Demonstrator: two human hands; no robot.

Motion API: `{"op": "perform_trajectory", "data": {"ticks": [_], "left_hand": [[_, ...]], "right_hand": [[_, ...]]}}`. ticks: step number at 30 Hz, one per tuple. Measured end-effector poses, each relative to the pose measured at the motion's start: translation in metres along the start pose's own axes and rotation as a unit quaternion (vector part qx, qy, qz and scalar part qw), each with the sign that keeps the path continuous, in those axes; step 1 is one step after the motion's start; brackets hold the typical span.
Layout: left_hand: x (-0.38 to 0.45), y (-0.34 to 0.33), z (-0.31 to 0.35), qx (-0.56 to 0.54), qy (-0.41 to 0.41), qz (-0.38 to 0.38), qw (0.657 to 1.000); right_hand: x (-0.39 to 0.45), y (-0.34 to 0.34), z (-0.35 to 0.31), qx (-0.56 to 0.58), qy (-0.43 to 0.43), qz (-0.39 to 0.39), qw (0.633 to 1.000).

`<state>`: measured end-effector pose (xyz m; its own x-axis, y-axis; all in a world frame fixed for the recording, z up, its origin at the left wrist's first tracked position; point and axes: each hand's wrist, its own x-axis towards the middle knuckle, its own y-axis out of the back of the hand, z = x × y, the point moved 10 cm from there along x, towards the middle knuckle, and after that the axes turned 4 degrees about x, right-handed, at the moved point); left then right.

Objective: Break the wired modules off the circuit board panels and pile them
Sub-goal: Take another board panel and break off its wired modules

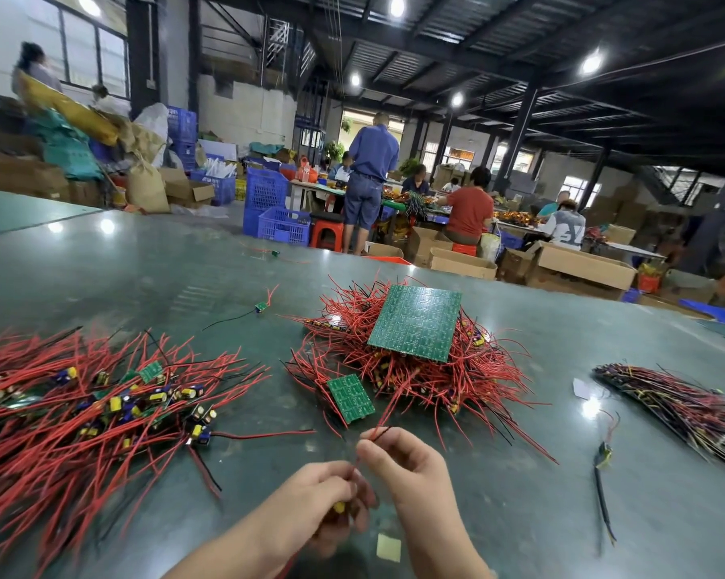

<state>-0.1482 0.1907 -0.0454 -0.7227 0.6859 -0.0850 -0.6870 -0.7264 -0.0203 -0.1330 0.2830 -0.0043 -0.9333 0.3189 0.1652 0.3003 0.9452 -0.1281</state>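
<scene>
Nearest the camera, a small wired module with a yellow component (pixel 339 506) is gripped in the curled fingers of the left hand (pixel 323 495), while its thin red and black wires (pixel 378 432) are pinched between thumb and fingertips of the right hand (pixel 411 465). A loose pile of separated red-wired modules (pixel 89 407) is seen at the left on the dark green glossy table (pixel 143 261). Farther back, a small green circuit board fragment (pixel 350 398) lies beside a heap of red-wired panels (pixel 398 369), on which a large green circuit board panel (pixel 415 323) is rested. A dark wire bundle (pixel 678 407) lies at the right.
</scene>
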Motion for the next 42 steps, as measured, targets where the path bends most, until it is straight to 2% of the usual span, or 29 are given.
{"op": "perform_trajectory", "data": {"ticks": [8, 14, 18, 19, 22, 24, 25, 27, 29, 31, 33, 35, 37, 39, 41, 42], "left_hand": [[-0.005, 0.0, 0.002, -0.032, 0.023, 0.03, 0.999], [-0.004, 0.005, -0.002, -0.076, 0.052, 0.038, 0.995], [-0.007, -0.003, 0.003, -0.081, 0.052, -0.021, 0.995], [-0.008, -0.004, 0.004, -0.079, 0.051, -0.026, 0.995], [-0.007, -0.001, -0.001, -0.06, 0.068, -0.008, 0.996], [-0.007, 0.002, -0.002, -0.056, 0.079, 0.0, 0.995], [-0.008, 0.002, -0.001, -0.057, 0.079, -0.003, 0.995], [-0.009, 0.0, 0.002, -0.054, 0.075, -0.015, 0.996], [-0.009, 0.0, 0.002, -0.043, 0.071, -0.017, 0.996], [-0.007, 0.002, -0.003, -0.023, 0.076, -0.004, 0.997], [-0.005, 0.007, -0.01, 0.024, 0.083, 0.025, 0.996], [-0.002, 0.018, -0.01, 0.146, 0.053, 0.078, 0.985], [-0.001, 0.025, -0.003, 0.288, -0.004, 0.129, 0.949], [-0.002, 0.022, 0.003, 0.311, -0.026, 0.134, 0.941], [-0.001, 0.014, 0.002, 0.223, -0.005, 0.088, 0.971], [-0.001, 0.007, -0.003, 0.146, 0.03, 0.051, 0.988]], "right_hand": [[0.002, 0.002, 0.01, 0.07, -0.037, -0.007, 0.997], [0.001, 0.003, -0.006, 0.009, 0.038, 0.007, 0.999], [0.002, 0.01, 0.021, 0.113, -0.08, 0.042, 0.989], [0.001, 0.012, 0.02, 0.114, -0.076, 0.051, 0.989], [-0.001, 0.016, -0.017, -0.043, 0.087, 0.075, 0.992], [-0.005, 0.014, -0.028, -0.082, 0.138, 0.078, 0.984], [-0.003, 0.014, -0.025, -0.045, 0.111, 0.069, 0.99], [0.003, 0.013, -0.002, 0.064, -0.005, 0.051, 0.997], [0.004, 0.022, 0.018, 0.145, -0.085, 0.08, 0.982], [0.004, 0.038, 0.019, 0.107, -0.08, 0.128, 0.983], [0.002, 0.048, 0.004, 0.007, -0.016, 0.161, 0.987], [0.0, 0.049, -0.013, -0.091, 0.053, 0.171, 0.98], [0.0, 0.05, -0.02, -0.125, 0.079, 0.172, 0.974], [0.003, 0.053, -0.012, -0.055, 0.038, 0.164, 0.984], [0.007, 0.048, 0.011, 0.103, -0.065, 0.138, 0.983], [0.006, 0.039, 0.022, 0.195, -0.118, 0.113, 0.967]]}}
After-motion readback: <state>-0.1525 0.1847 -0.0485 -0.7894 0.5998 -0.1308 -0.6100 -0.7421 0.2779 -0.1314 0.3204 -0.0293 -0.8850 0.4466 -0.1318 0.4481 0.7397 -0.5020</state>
